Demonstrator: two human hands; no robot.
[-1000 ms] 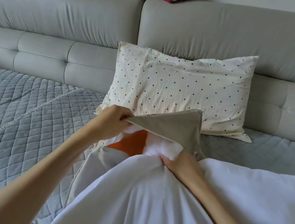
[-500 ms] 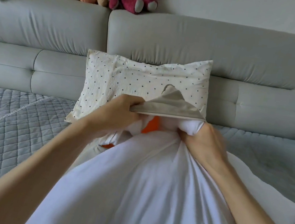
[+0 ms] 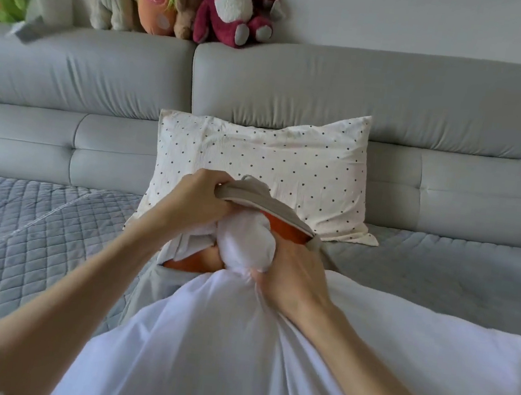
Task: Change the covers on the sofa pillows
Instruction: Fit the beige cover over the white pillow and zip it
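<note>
A large white pillow insert (image 3: 233,351) lies in front of me on the sofa seat. My right hand (image 3: 295,277) grips its bunched far corner, squeezed into a ball. My left hand (image 3: 196,202) holds up the edge of a beige cover (image 3: 265,203) with an orange lining, keeping its mouth open. The bunched corner sits at that mouth. More of the beige cover lies flat under the insert at the left. A cream pillow with dark dots (image 3: 266,162) leans against the sofa back behind my hands.
The grey sofa back (image 3: 396,99) runs across the view. Plush toys, among them a dark red bear (image 3: 233,7), sit on top of it. A grey quilted blanket (image 3: 25,234) covers the seat on both sides of the pillows.
My right hand has bunched the insert's corner tighter and pushed it toward the cover's mouth. My left hand lifted the cover edge higher. The camera has tilted up and shows more of the toys.
</note>
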